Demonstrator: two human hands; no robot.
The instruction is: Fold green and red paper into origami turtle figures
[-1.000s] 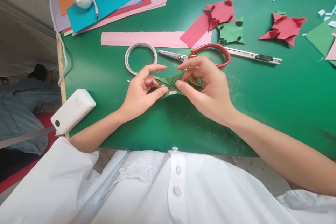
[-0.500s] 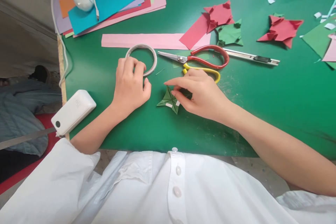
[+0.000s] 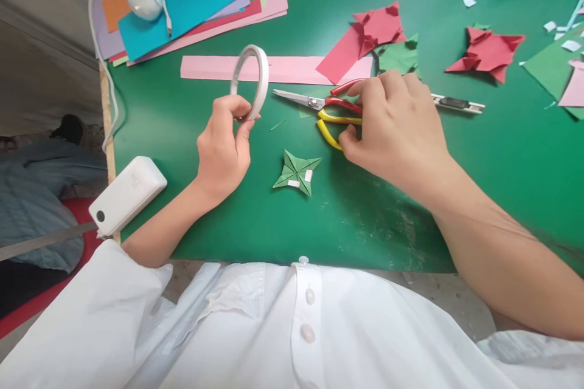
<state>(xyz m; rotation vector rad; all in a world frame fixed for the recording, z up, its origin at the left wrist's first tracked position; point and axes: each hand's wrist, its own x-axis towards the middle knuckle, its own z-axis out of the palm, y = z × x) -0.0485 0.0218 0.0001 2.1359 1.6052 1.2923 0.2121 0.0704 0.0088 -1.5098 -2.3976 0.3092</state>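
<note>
My left hand (image 3: 222,152) pinches the lower edge of a narrow roll of white tape (image 3: 263,82) between thumb and fingers, holding it tilted up off the table. Over the handles of the scissors (image 3: 316,103) curls my right hand (image 3: 399,127), its thumb at the yellow loop and its fingers across the red one, which they partly cover. The blades lie closed and point left. Between the hands, nearer my body, rests a green folded paper star (image 3: 296,169) with two small white tape pieces on it.
Pink strip (image 3: 219,68) and red folded papers (image 3: 381,27) lie beyond the scissors. A box cutter (image 3: 458,103) shows right of my hand. Coloured sheets (image 3: 196,0) are stacked far left, under a cable. A white power bank (image 3: 130,194) sits at the left edge.
My left hand has lifted the tape roll from the table and tilted it up. My right hand has left the green paper star and moved right and away onto the scissors' handles.
</note>
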